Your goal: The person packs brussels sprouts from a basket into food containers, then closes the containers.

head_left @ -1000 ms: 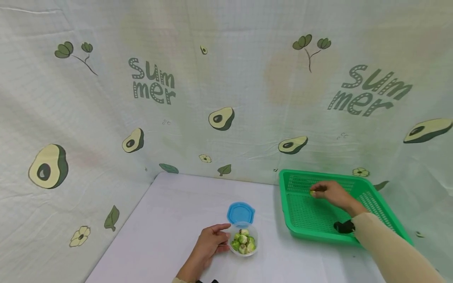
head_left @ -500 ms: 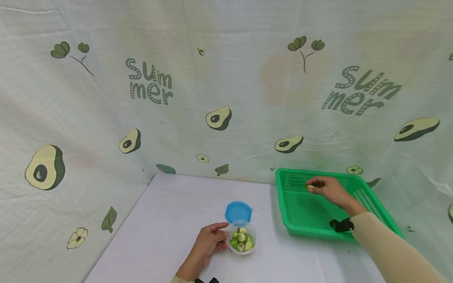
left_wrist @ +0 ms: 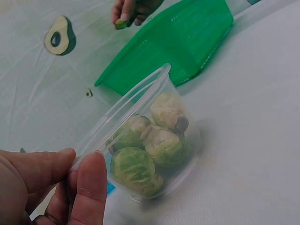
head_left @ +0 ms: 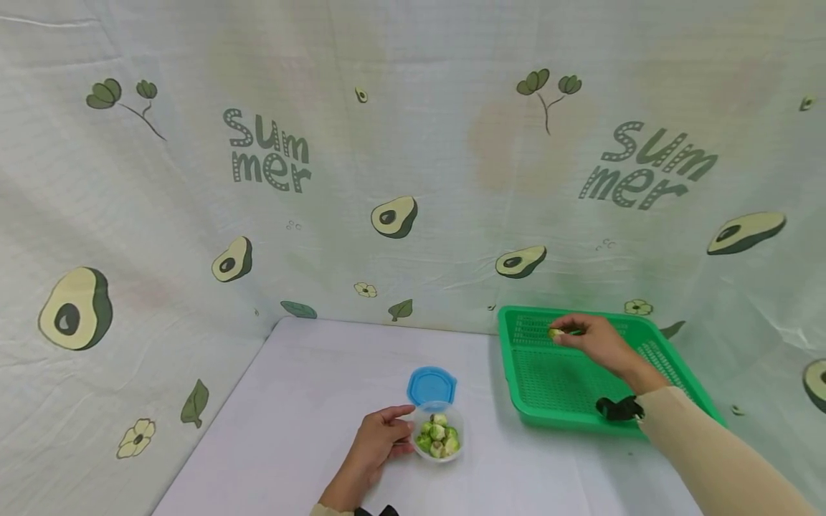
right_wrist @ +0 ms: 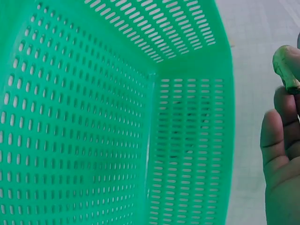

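In the left wrist view, my left hand pinches the rim of a clear plastic container between thumb and fingers. Several Brussels sprouts lie inside the container, which sits on the table. My right hand is above the far part of a green perforated basket. Its thumb and fingertips pinch one Brussels sprout. The right wrist view shows this sprout at the right edge, partly covered by the fingers. The basket's visible floor has nothing on it.
A blue lid lies on the white-covered table just behind the container. A printed cloth hangs behind and to the left of the table. The basket stands at the table's right, close to the cloth.
My right hand has risen slightly toward the back of the basket, still holding the sprout. My left hand stays at the container. The head view has shifted a little to the right.
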A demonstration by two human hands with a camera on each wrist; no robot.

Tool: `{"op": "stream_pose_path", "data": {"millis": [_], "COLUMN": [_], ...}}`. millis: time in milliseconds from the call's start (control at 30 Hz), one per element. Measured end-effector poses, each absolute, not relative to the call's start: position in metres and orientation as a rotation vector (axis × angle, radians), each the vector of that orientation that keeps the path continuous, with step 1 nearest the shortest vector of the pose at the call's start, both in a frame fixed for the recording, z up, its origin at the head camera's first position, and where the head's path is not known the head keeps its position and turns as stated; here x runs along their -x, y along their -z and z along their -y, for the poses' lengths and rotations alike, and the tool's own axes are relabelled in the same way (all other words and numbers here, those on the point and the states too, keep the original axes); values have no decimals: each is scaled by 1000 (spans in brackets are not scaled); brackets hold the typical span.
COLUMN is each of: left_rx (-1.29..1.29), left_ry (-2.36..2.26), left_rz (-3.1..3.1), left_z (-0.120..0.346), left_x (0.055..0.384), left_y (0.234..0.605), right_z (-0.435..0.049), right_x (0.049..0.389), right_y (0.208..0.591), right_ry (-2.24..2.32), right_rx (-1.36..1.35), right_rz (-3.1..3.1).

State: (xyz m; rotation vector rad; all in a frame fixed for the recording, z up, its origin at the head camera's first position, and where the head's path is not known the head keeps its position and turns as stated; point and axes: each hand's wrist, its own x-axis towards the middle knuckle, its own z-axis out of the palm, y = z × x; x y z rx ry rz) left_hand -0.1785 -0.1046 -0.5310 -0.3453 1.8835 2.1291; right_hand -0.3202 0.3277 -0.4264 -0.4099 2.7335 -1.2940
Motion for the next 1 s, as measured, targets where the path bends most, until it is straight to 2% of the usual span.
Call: {"op": "stream_pose_path", "data": {"millis": [400,1000], "left_rx": [338,320], "left_ry": [-2128,-2138], "left_rz": [-1889,-1869], "left_z": [105,105], "left_x": [180,179], "left_y": [532,529], "right_z": [-307,-270], "right_x": [301,280], "right_y": [419,428], "right_ry": [1423,1643], "right_rx": [466,528], "right_rz": [-2693,-2619]}}
